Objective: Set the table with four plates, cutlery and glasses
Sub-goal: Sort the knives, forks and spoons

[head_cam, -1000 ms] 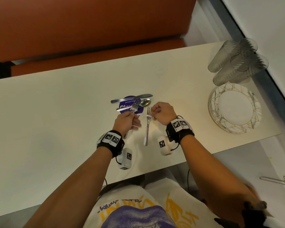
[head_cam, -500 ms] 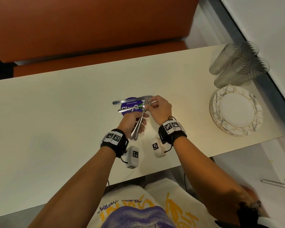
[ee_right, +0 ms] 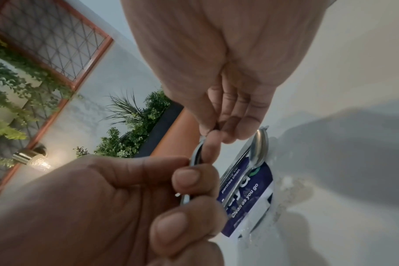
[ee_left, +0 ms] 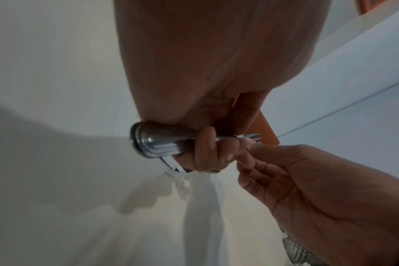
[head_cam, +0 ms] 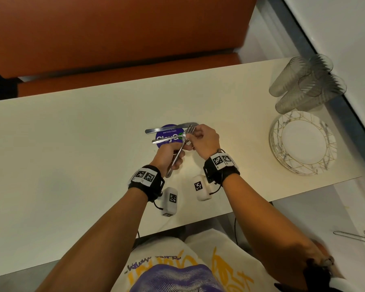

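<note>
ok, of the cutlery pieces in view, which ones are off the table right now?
The forks: left hand grips their handles, right hand pinches the tine end. The knife and spoon lie flat on the purple sticker.

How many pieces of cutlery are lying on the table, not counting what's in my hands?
2: a knife across the purple sticker's far edge, and a spoon just nearer, also over the sticker. More may be hidden from view.

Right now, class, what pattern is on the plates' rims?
Gold lines over grey marbling on the plates, clearest in the head view.
</note>
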`<state>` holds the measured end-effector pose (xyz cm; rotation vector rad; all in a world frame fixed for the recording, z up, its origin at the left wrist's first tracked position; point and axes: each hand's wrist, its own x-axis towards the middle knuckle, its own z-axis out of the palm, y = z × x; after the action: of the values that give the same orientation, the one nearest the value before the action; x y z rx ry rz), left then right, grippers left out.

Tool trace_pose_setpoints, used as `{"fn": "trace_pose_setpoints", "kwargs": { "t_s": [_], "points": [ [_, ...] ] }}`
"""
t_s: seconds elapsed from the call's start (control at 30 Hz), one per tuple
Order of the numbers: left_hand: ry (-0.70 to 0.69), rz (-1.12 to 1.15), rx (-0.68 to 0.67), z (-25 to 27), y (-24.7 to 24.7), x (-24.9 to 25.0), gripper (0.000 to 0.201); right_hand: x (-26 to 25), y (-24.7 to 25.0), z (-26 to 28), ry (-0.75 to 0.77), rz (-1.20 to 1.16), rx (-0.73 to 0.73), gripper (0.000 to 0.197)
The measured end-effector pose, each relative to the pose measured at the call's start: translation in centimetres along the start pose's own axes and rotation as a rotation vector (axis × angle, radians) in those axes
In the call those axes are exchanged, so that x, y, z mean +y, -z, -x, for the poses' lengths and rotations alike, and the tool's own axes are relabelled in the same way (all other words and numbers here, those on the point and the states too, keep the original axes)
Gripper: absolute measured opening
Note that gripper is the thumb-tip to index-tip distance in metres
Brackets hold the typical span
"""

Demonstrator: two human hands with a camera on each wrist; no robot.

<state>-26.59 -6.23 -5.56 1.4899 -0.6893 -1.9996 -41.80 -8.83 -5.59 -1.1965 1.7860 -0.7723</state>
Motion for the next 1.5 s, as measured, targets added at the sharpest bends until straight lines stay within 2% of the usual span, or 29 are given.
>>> {"fn": "trace_pose_setpoints", "kwargs": {
  "t_s": [0.1, 0.2, 0.27, 0.33, 0.43, 0.5, 0.6, 0.77, 0.87, 0.97, 1.07, 1.2, 1.33, 1.5],
  "points": [
    [-0.063, -0.203, 0.009, -0.2, -0.1, -0.1, 0.03, 0.5, 0.1, -0.3, -0.054, -0.018, 0.001, 0.018],
    [-0.178, -0.526, 0.061, -0.7, 0.4, -0.5, 0.031, 0.8, 0.4, -0.2, -0.12, -0.078, -0.026, 0.019],
    [-0.262, -0.711, 0.105, -1.2, 1.1, -1.2, 0.022, 1.4, 0.3, 0.0, -0.163, -0.101, -0.035, 0.017],
    [-0.317, -0.793, 0.173, -1.4, 1.9, -1.8, 0.007, 2.2, 0.0, 0.0, -0.223, -0.109, -0.016, 0.013],
    [-0.374, -0.806, 0.23, -1.7, 3.3, -2.3, 0.015, 3.4, -0.4, -0.4, -0.341, -0.196, 0.013, 0.016],
    [-0.416, -0.891, 0.241, -2.0, 4.0, -1.9, 0.015, 3.8, -0.6, -0.7, -0.391, -0.222, -0.001, 0.021],
    [-0.498, -1.04, 0.251, -3.0, 4.6, -1.5, 0.016, 4.1, -0.8, -1.2, -0.416, -0.164, -0.028, 0.022],
    [-0.479, -1.234, 0.318, -4.1, 4.7, -1.0, 0.016, 4.8, -1.2, -2.4, -0.331, 0.125, -0.036, 0.023],
    [-0.499, -1.243, 0.338, -4.5, 4.5, -0.9, 0.015, 4.5, -1.4, -2.9, -0.289, 0.24, -0.017, 0.034],
    [-0.472, -1.195, 0.337, -4.9, 4.5, -1.2, 0.016, 4.4, -1.3, -3.2, -0.254, 0.322, -0.04, 0.032],
    [-0.454, -1.151, 0.324, -5.1, 4.7, -1.5, 0.018, 4.9, -1.3, -3.5, -0.231, 0.328, -0.031, 0.028],
    [-0.448, -1.145, 0.329, -5.3, 4.7, -1.9, 0.019, 5.1, -1.4, -3.5, -0.187, 0.36, -0.023, 0.032],
    [-0.459, -1.152, 0.318, -5.3, 4.7, -1.9, 0.019, 5.3, -1.3, -3.6, -0.215, 0.32, -0.011, 0.038],
    [-0.434, -1.147, 0.313, -5.4, 4.7, -1.7, 0.02, 5.2, -1.1, -3.8, -0.197, 0.329, -0.002, 0.01]
  ]
}}
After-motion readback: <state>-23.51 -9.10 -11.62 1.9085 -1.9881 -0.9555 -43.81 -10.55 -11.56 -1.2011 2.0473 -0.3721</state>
